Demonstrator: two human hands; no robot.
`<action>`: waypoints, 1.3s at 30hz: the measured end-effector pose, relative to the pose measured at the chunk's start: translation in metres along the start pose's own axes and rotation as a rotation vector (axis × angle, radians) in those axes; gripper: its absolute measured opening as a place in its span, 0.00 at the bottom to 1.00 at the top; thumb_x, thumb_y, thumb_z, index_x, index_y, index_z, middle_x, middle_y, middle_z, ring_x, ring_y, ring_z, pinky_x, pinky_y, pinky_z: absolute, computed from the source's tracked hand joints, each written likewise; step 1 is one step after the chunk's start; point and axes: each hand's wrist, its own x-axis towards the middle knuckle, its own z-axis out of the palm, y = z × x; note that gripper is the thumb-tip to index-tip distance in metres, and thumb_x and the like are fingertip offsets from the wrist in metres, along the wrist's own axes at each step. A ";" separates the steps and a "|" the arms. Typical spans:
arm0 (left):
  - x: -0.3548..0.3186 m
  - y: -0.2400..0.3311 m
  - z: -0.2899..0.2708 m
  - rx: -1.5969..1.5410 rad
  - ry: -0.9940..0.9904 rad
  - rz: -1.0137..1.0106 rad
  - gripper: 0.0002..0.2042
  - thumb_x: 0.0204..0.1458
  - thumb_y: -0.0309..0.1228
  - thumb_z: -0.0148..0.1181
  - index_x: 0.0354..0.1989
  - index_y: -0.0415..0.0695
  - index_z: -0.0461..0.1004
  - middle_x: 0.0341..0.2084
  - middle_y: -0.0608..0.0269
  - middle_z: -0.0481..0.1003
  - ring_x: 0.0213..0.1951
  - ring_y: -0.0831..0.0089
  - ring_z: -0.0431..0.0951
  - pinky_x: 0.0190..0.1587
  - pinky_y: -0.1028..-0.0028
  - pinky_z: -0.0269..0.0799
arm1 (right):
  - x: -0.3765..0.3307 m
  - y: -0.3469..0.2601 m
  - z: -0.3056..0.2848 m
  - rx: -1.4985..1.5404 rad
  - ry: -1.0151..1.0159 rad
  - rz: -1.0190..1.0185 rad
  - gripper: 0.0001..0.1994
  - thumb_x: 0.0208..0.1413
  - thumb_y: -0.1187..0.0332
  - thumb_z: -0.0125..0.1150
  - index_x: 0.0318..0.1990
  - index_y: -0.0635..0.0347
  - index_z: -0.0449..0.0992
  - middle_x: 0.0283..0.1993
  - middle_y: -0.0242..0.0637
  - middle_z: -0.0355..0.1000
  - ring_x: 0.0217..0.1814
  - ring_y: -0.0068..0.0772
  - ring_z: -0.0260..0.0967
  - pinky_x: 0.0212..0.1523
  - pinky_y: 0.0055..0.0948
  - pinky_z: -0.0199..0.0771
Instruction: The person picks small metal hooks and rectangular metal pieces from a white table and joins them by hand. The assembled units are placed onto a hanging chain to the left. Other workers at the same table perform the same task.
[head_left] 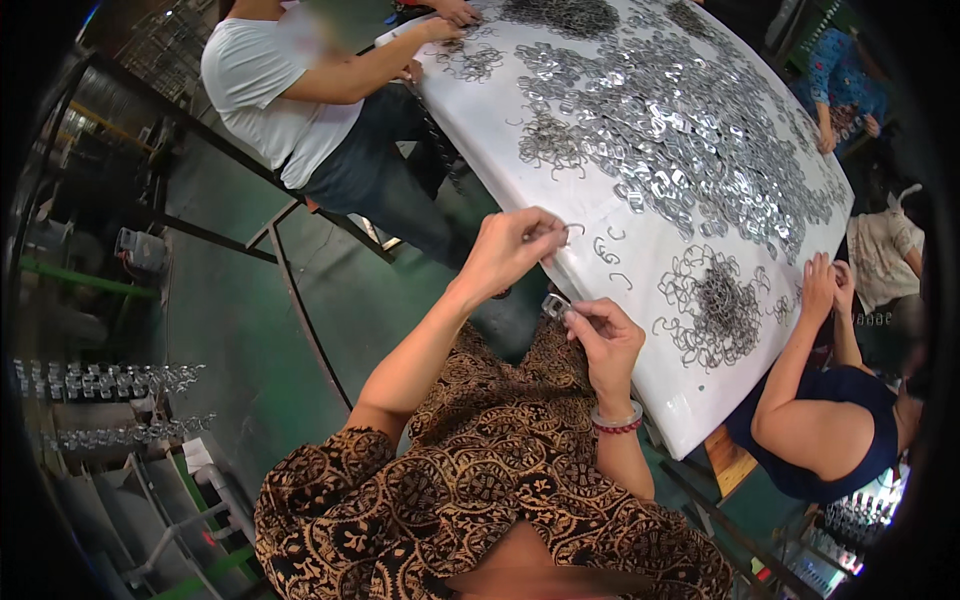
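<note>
My left hand is above the near left edge of the white-covered table, its thumb and fingers pinched on a thin curved wire hook. Lower and to the right, just off the same edge, my right hand grips a small shiny metal piece between thumb and fingers. The two hands are apart. A few loose wire hooks lie on the table beside my left hand. Farther right a dense heap of similar hooks is spread near the table's corner.
A large pile of flat silver metal pieces covers the table's middle. More hooks lie at its left. A person in a white shirt stands far left; a person in dark blue works at the right. Racks with metal parts stand lower left.
</note>
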 end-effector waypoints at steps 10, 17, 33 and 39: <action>-0.055 0.007 0.017 0.243 0.080 0.370 0.06 0.47 0.23 0.68 0.33 0.40 0.78 0.43 0.61 0.75 0.43 0.67 0.71 0.40 0.72 0.71 | 0.018 0.001 0.008 0.022 0.124 -0.046 0.05 0.54 0.81 0.64 0.39 0.68 0.79 0.32 0.35 0.78 0.30 0.18 0.72 0.32 0.18 0.73; -0.048 -0.005 0.025 0.202 0.123 0.446 0.08 0.46 0.18 0.66 0.34 0.38 0.74 0.41 0.57 0.74 0.43 0.61 0.72 0.42 0.68 0.71 | 0.016 0.004 0.012 -0.016 0.074 -0.121 0.05 0.54 0.85 0.61 0.39 0.72 0.77 0.37 0.39 0.76 0.35 0.23 0.73 0.33 0.20 0.75; -0.042 -0.035 0.012 0.021 0.068 0.405 0.06 0.49 0.18 0.64 0.34 0.37 0.74 0.32 0.59 0.80 0.37 0.65 0.79 0.40 0.69 0.74 | 0.220 0.074 -0.104 -1.378 0.087 -0.482 0.17 0.49 0.77 0.64 0.49 0.65 0.77 0.39 0.49 0.73 0.43 0.49 0.72 0.43 0.39 0.74; -0.045 -0.040 0.009 -0.006 0.086 0.418 0.06 0.49 0.17 0.63 0.34 0.37 0.74 0.31 0.58 0.78 0.36 0.63 0.78 0.39 0.68 0.74 | 0.210 0.072 -0.112 -0.879 0.139 -0.244 0.18 0.53 0.78 0.59 0.53 0.67 0.77 0.39 0.48 0.76 0.41 0.42 0.77 0.47 0.35 0.74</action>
